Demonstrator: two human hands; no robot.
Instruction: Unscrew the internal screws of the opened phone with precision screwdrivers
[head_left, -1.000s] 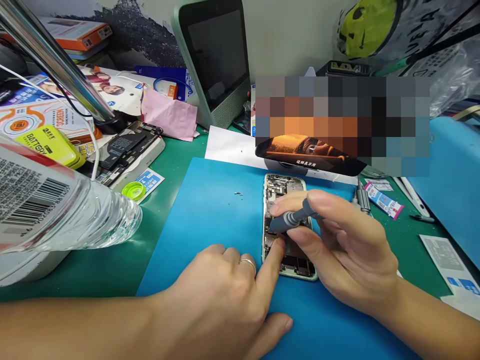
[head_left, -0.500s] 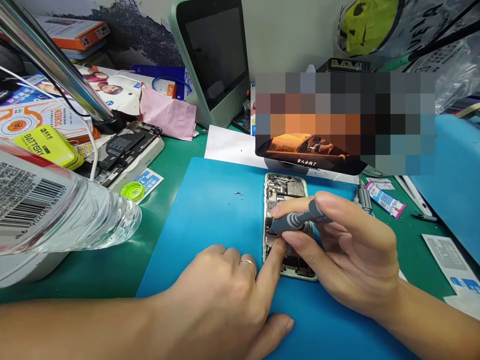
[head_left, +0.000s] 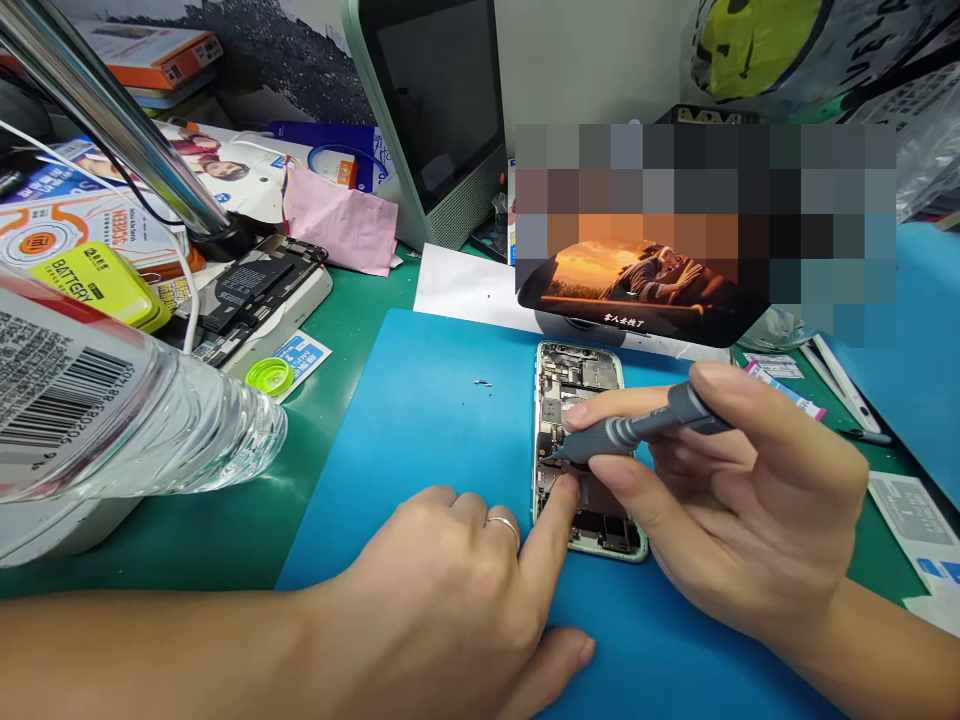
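An opened phone (head_left: 577, 375) with its circuitry bare lies on the blue mat (head_left: 427, 420). My right hand (head_left: 739, 500) pinches a grey screwdriver (head_left: 637, 430), its tip down on the board at the phone's left side. My left hand (head_left: 457, 590) rests on the mat with a ring on one finger. Its index finger reaches out and presses on the phone's lower left part; the other fingers are curled. A few tiny screws (head_left: 482, 383) lie on the mat to the left of the phone.
A clear water bottle (head_left: 112, 400) lies close at the left, with a green cap (head_left: 268, 376) beside it. Another opened phone (head_left: 259, 290), a yellow battery box (head_left: 101, 285) and a pink cloth (head_left: 341, 225) sit behind. A screen playing video (head_left: 637, 285) stands just beyond the phone.
The view has shifted slightly. My right hand has drawn back to the right, tilting the screwdriver flatter, with its tip still on the board. My left hand stays put.
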